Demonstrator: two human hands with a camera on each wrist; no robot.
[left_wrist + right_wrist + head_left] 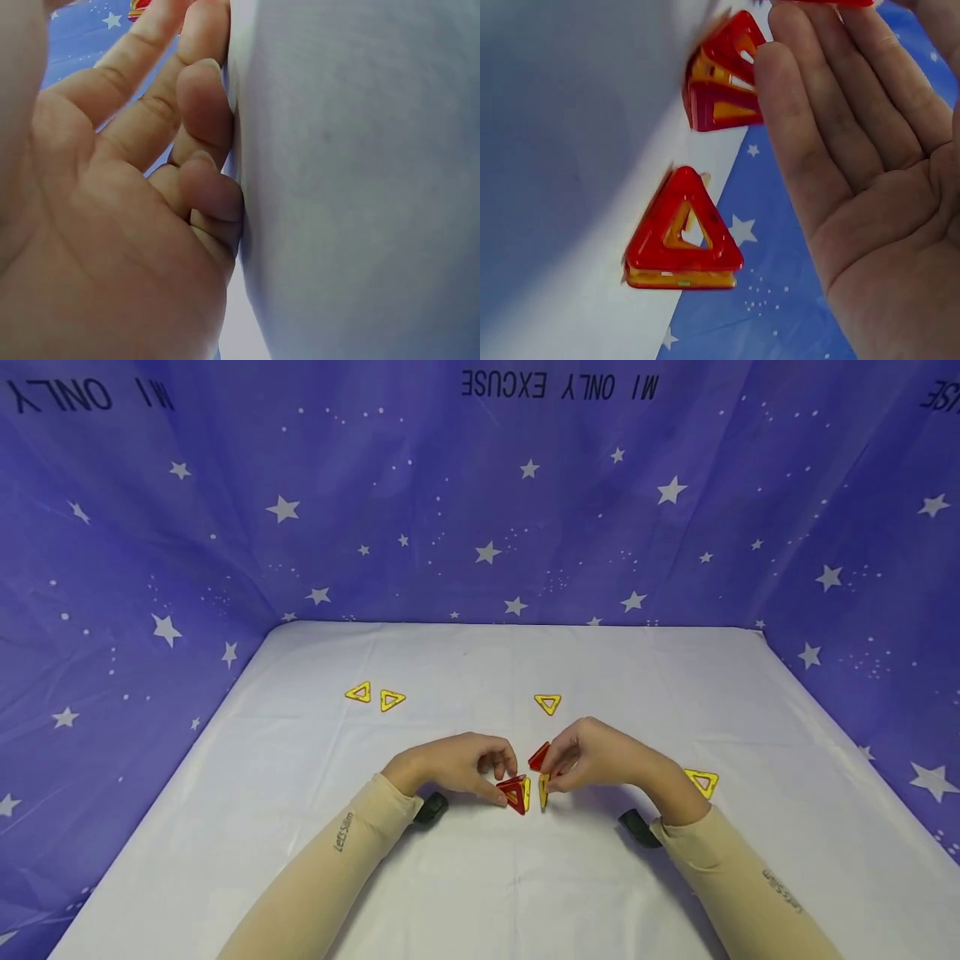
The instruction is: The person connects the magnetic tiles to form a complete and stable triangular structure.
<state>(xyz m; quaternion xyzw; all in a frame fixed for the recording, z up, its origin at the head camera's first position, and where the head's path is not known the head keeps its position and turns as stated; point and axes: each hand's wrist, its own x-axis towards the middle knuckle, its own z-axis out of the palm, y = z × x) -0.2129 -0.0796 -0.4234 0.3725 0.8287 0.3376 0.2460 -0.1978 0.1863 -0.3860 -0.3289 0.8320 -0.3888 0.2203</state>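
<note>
Red and yellow triangular magnetic tiles (513,794), joined into a small standing shape, are between the thumb and fingers of my left hand (457,764). My right hand (600,756) pinches a yellow triangular tile (543,793), seen nearly edge-on, just right of that shape with a narrow gap between. A red tile piece (538,756) stands behind the right fingertips, partly hidden by them. In the right wrist view, a red-and-yellow triangle piece (684,255) and a fanned tile cluster (720,112) stand beside the fingers. A red-and-yellow bit (139,9) shows past the left fingers.
Two yellow triangular tiles (391,699) lie flat at the back left of the white tablecloth (465,668). Another yellow tile (549,703) lies behind the hands. One larger yellow triangle (703,782) is beside the right wrist. A blue star-patterned curtain (480,510) surrounds the table.
</note>
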